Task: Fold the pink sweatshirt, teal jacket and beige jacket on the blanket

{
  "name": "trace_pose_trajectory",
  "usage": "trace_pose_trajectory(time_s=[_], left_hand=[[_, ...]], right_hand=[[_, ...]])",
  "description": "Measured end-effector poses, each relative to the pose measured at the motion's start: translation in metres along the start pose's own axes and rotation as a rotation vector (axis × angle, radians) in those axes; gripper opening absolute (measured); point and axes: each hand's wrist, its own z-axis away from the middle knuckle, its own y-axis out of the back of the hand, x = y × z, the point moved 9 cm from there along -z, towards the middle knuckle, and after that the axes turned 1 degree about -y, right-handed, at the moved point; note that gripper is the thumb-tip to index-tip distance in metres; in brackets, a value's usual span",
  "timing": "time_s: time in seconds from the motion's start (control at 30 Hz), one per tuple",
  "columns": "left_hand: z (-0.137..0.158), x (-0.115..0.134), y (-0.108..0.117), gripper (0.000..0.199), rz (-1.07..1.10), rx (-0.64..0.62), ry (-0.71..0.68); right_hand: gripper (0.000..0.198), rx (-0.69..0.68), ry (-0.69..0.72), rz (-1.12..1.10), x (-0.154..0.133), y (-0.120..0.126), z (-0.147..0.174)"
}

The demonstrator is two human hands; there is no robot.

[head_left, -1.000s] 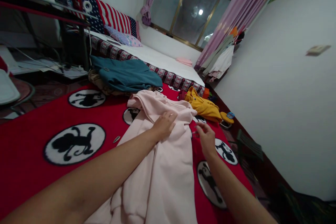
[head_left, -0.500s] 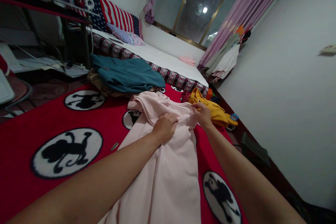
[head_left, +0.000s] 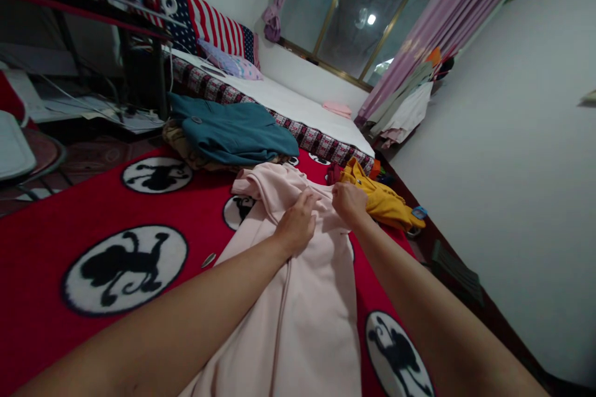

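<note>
A pale pink dress (head_left: 321,298) lies lengthwise before me, its neck end away from me and its left shoulder side folded and bunched. My left hand (head_left: 298,223) rests on the upper part of it, fingers stretched forward over the cloth. Closed on the right side of the neckline is my right hand (head_left: 350,201), pinching the fabric; its fingertips are partly hidden. Under the dress spreads a red blanket (head_left: 200,205) with round black-and-white monkey prints.
Behind the dress sits a teal garment (head_left: 237,133) on a clothes pile. Yellow clothing (head_left: 384,201) lies beyond my right hand. A small leaf-shaped item (head_left: 208,260) is left of the dress. A desk (head_left: 88,3), a white-topped bed (head_left: 288,99) and purple curtains (head_left: 414,43) stand farther back.
My right hand has shifted slightly left and its fingers have closed more into a fist at the neckline. My left hand's fingers reach a little farther forward. The view has tilted slightly.
</note>
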Motion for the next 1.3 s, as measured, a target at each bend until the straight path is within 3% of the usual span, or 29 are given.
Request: trace_pose_trajectory(time_s=[0.2, 0.37, 0.53, 0.6, 0.7, 0.77, 0.9, 0.97, 1.13, 1.3], left_hand=[[0.0, 0.0, -0.005, 0.037, 0.001, -0.045, -0.011], [0.0, -0.001, -0.007, 0.04, 0.005, -0.076, 0.007], [-0.002, 0.001, 0.004, 0.064, 0.026, 0.015, 0.006], [-0.003, 0.002, 0.009, 0.074, 0.04, 0.055, -0.016], [-0.005, -0.004, 0.012, 0.084, 0.071, 0.068, 0.008], [-0.006, -0.015, 0.009, 0.085, 0.08, 0.037, 0.084], [-0.006, -0.027, 0.005, 0.067, 0.073, 0.033, 0.17], [-0.007, -0.027, 0.007, 0.057, 0.078, 0.063, 0.168], [-0.008, -0.025, 0.008, 0.052, 0.072, 0.08, 0.155], [-0.005, -0.02, -0.004, 0.071, -0.011, -0.021, 0.096]], right_hand=[[0.029, -0.09, 0.069, -0.115, -0.015, -0.018, 0.002], [0.024, -0.127, 0.037, -0.106, -0.013, -0.037, 0.004], [0.025, -0.034, 0.021, -0.137, -0.02, -0.016, 0.007], [0.025, 0.043, 0.143, -0.244, -0.037, 0.003, 0.015], [0.027, 0.054, 0.506, -0.485, -0.068, 0.025, 0.037], [0.033, 0.103, 0.575, -0.608, -0.061, 0.036, 0.043], [0.036, 0.352, 0.177, -0.677, 0.019, 0.04, 0.022], [0.037, 0.33, 0.03, -0.652, 0.052, 0.025, 0.01], [0.021, 0.085, -0.06, -0.614, 0.082, -0.021, -0.005], [0.024, 0.147, -0.257, -0.48, 0.105, -0.023, -0.01]])
